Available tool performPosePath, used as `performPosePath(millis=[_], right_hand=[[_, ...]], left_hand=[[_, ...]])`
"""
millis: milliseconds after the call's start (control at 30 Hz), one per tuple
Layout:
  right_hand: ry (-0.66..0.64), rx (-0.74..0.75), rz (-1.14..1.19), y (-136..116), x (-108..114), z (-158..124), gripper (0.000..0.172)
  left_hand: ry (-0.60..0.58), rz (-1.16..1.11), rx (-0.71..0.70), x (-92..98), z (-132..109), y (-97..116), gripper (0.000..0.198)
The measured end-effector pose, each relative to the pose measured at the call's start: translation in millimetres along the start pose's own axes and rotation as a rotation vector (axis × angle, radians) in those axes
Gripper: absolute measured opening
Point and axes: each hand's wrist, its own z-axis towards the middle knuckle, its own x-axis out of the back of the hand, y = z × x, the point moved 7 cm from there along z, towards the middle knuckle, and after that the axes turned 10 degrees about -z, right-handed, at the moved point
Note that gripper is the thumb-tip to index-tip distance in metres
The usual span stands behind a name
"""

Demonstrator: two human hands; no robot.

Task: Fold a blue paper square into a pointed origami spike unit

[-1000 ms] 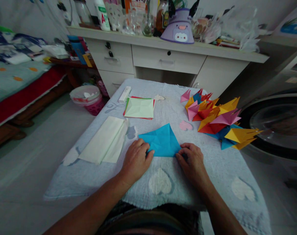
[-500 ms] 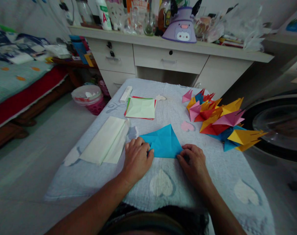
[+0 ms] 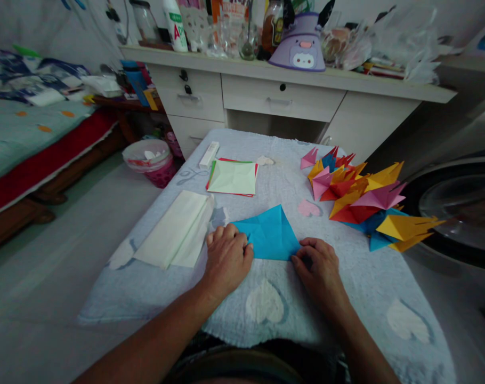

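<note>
A folded sheet of blue origami paper (image 3: 273,234) lies on the cloth-covered table in front of me, with crease lines across it and a point at the top. My left hand (image 3: 229,255) is closed over its left end, fingers curled and the thumb along the lower edge. At the lower right corner, my right hand (image 3: 316,261) pinches the paper between thumb and fingers. Left of my left hand lies a folded pale cloth or paper (image 3: 172,229). Beyond the blue paper is a stack of square paper (image 3: 232,177), pale green on top, with red and green edges showing.
Folded paper cranes (image 3: 352,192) in yellow, red, pink and blue crowd the table's right side. A small white box (image 3: 209,154) sits at the far left. Behind stands a white cabinet (image 3: 282,101) with jars on top; a pink bin (image 3: 158,168) is on the floor.
My view has shifted slightly, so everything sits a little further right. Both hands keep their places on the blue paper, and its shape looks the same.
</note>
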Motion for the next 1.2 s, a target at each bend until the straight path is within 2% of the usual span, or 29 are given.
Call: performPosePath(millis=[267,533,667,833,967,1067,1200], right_hand=[[-0.002,-0.017,0.0,0,0,1,0.009],[0.001,-0.023,0.001,1,-1,0,0.01],[0.003,-0.026,0.002,1,0,1,0.009],[-0.003,-0.034,-0.005,1,0,2,0.007],[0.004,-0.047,-0.011,2,1,1,0.008],[0.003,-0.055,-0.018,2,1,0,0.009],[0.007,-0.073,-0.023,2,1,0,0.009]], left_hand=[[-0.012,0.006,0.004,0.1,0,1,0.018],[0.043,0.015,0.02,-1.0,-2,-2,0.008],[0.097,-0.03,0.006,2.8,-3,1,0.025],[0.053,-0.054,-0.178,-0.7,-4,14,0.022],[-0.08,-0.075,-0.372,-11.8,-5,22,0.016],[-0.15,-0.051,-0.422,-17.9,-8,23,0.015],[-0.156,0.046,-0.481,-19.9,-17,29,0.023]])
